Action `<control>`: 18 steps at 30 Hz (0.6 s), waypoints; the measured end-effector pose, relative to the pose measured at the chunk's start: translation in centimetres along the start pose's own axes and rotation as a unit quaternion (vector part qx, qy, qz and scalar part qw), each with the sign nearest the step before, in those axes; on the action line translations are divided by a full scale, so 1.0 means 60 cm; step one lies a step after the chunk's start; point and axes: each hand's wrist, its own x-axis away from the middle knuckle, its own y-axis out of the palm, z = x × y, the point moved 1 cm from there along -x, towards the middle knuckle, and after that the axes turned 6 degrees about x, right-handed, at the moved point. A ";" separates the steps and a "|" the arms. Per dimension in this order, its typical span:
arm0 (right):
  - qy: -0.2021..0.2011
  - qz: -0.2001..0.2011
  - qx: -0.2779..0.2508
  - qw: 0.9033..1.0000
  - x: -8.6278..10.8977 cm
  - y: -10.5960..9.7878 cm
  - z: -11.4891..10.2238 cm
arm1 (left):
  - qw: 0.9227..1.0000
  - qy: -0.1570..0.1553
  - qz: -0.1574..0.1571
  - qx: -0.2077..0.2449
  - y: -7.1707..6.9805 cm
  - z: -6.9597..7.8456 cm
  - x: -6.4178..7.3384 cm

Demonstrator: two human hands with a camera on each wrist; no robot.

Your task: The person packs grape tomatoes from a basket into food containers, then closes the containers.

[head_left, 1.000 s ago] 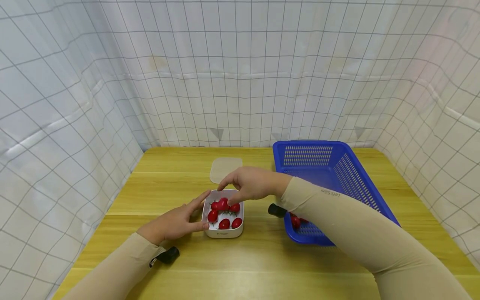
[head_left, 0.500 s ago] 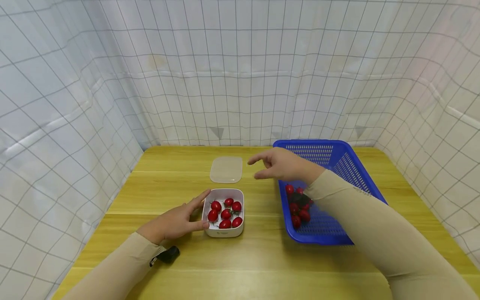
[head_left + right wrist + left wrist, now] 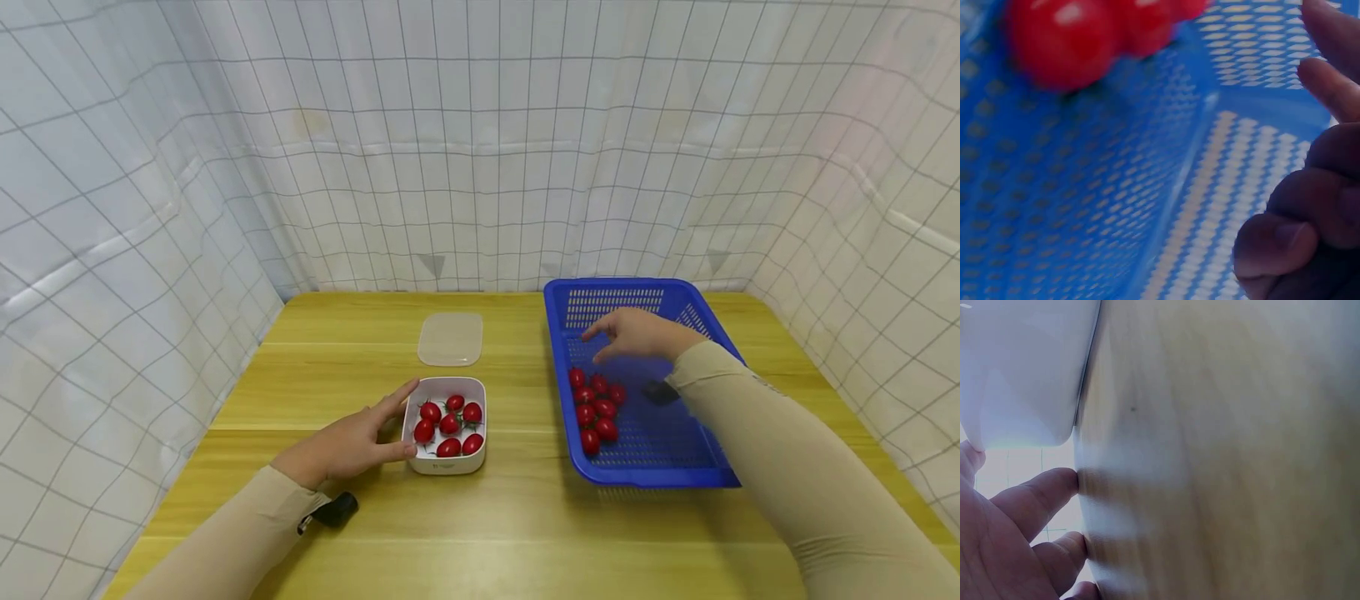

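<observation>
A small white square box (image 3: 447, 467) holds several cherry tomatoes (image 3: 449, 424) with green stems. Against its left side rests my left hand (image 3: 347, 443), index fingertip at the far corner and thumb at the near one. In the left wrist view, other fingertips of this hand touch the wooden table. My right hand (image 3: 639, 334) hovers over the blue basket (image 3: 562, 367), thumb and index finger apart with nothing between them. Its remaining fingers are bent in the right wrist view. More cherry tomatoes (image 3: 603, 408) lie along the basket's left side.
Behind the box, a translucent square lid (image 3: 451, 339) lies flat on the wooden table (image 3: 360, 333). White grid-patterned curtains (image 3: 480, 167) enclose the table at the back and both sides. The basket has raised, slotted walls.
My right hand has left a tomato in the white box and travelled right to above the basket. My left hand has stayed against the box.
</observation>
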 end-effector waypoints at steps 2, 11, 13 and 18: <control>-0.002 -0.027 0.019 0.999 0.005 0.005 0.012 | 1.000 0.000 0.000 -0.001 0.000 0.000 0.000; 0.006 -0.105 0.050 0.993 0.027 0.015 0.027 | 1.000 -0.004 0.001 -0.001 -0.001 0.002 0.000; 0.013 -0.115 0.042 0.992 0.028 0.018 0.027 | 1.000 -0.006 0.001 -0.001 -0.002 0.002 0.000; 0.015 -0.126 0.051 0.991 0.030 0.024 0.032 | 1.000 -0.007 0.001 -0.006 0.000 0.000 -0.001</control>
